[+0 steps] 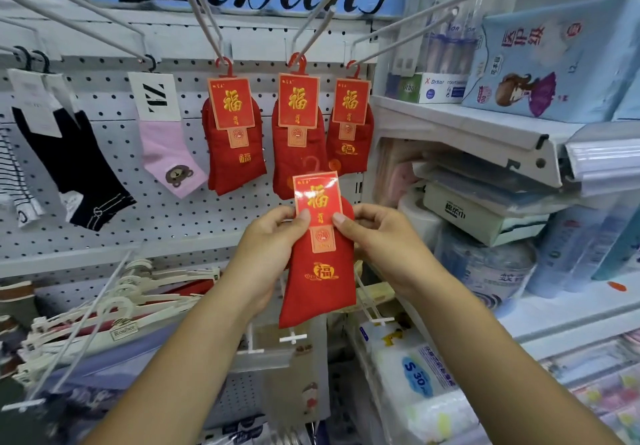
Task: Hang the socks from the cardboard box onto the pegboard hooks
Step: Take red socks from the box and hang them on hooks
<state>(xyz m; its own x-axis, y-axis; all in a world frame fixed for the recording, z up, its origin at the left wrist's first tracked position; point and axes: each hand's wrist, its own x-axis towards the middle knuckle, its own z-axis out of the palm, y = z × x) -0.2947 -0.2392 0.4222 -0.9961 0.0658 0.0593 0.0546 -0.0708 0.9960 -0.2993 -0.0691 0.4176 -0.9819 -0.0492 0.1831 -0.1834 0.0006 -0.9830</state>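
A pair of red socks (320, 285) with a red and gold card label is held up in front of the white pegboard (166, 212). My left hand (273, 233) pinches the label's left edge and my right hand (374, 233) pinches its right edge. The pair's red plastic hook is faint above the label. Three like red sock pairs hang on long white pegboard hooks above: left pair (233, 133), middle pair (298, 122), right pair (349, 122). The cardboard box is not in view.
A pink bear sock (166, 139) and a black sock (76, 167) hang to the left. White hangers (114, 309) lie on lower hooks. Shelves at the right hold a blue pack (554, 63), tissue packs (415, 375) and boxes. Long hook rods (311, 36) stick out toward me.
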